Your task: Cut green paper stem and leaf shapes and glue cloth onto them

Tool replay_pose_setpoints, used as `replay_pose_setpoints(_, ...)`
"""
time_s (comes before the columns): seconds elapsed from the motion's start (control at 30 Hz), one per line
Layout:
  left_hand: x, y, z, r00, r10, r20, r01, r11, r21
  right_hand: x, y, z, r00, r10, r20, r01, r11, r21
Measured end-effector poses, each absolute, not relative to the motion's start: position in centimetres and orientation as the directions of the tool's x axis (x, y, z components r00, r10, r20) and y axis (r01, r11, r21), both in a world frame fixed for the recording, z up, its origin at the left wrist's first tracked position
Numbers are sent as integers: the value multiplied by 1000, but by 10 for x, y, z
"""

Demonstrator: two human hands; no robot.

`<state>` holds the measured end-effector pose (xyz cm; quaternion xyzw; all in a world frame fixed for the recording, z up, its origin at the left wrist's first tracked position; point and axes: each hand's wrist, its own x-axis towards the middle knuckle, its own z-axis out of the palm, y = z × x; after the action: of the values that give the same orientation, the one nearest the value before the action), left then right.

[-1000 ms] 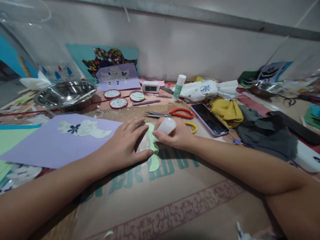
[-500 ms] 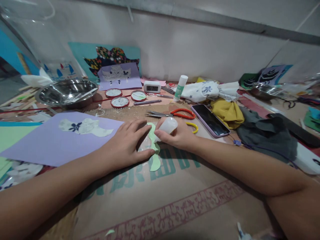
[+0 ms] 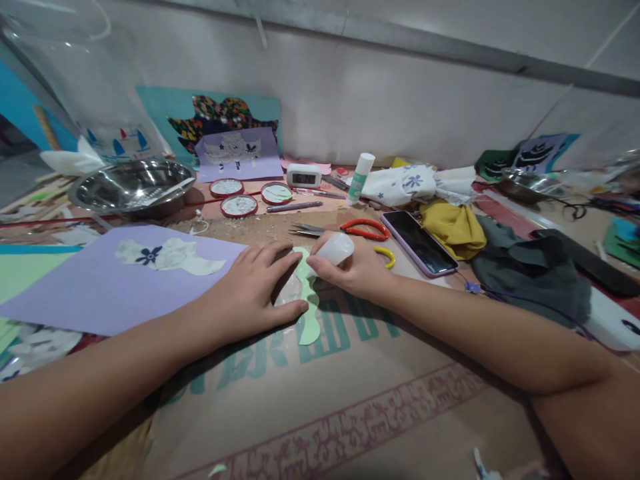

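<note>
A person's left hand (image 3: 253, 283) lies spread beside a pale green strip (image 3: 311, 327), thumb tip at its near edge, gripping nothing, while the right hand (image 3: 360, 270) clasps a white bottle (image 3: 339, 248), tilted with its narrow end down at the strip. The wavy-edged strip lies on the printed cardboard (image 3: 360, 393), between the two hands.

Over the last half-second the bottle's lower end appears to have edged a little farther up the strip, away from the wearer, baring more of the wavy right edge; the left hand has barely stirred. The small shift suggests the bottle is being worked along the strip bit by bit. Whether anything is coming out cannot be made out.

At left, a white cutout (image 3: 193, 259) with a dark flower rests on a purple sheet (image 3: 145, 300). Just beyond the right hand lie red-handled scissors (image 3: 370, 229) and a yellow loop (image 3: 391, 257); a phone (image 3: 421, 244) sits to the right.
</note>
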<state>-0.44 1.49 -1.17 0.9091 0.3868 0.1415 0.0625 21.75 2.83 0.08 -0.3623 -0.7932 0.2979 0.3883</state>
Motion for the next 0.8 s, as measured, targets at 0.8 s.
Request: replay_pose_setpoints(0.8, -4, 14, -11, 648, 740, 182, 707, -673, 218, 218, 28, 3, -395, 821, 411, 387, 555, -737)
